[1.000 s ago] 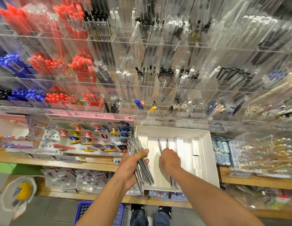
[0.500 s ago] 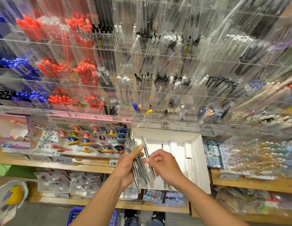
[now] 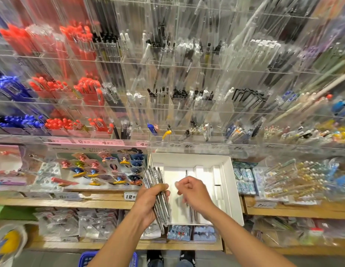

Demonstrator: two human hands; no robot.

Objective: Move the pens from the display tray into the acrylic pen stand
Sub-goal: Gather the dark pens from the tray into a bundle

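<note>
The white display tray [image 3: 234, 191] sits on the wooden shelf in front of me. My left hand [image 3: 146, 203] grips a bundle of silver pens [image 3: 158, 191] at the tray's left edge. My right hand [image 3: 194, 191] hovers over the tray's middle with its fingers curled; I see no pen in it. A few silver pens [image 3: 193, 214] lie in the tray under and beyond that hand. The acrylic pen stand [image 3: 187, 120] rises behind the tray as rows of clear compartments, many holding red, blue, black and clear pens.
A card of coloured clips [image 3: 102, 168] lies left of the tray and eraser packs [image 3: 245, 178] lie to its right. The wooden shelf edge [image 3: 102, 201] carries price tags. Packets fill a lower shelf [image 3: 75, 224]. A blue basket [image 3: 86, 258] stands by my feet.
My right hand took a pen from the tray, passed it into the bundle in my left hand, and has drawn back over the tray without it. The view tilted slightly.
</note>
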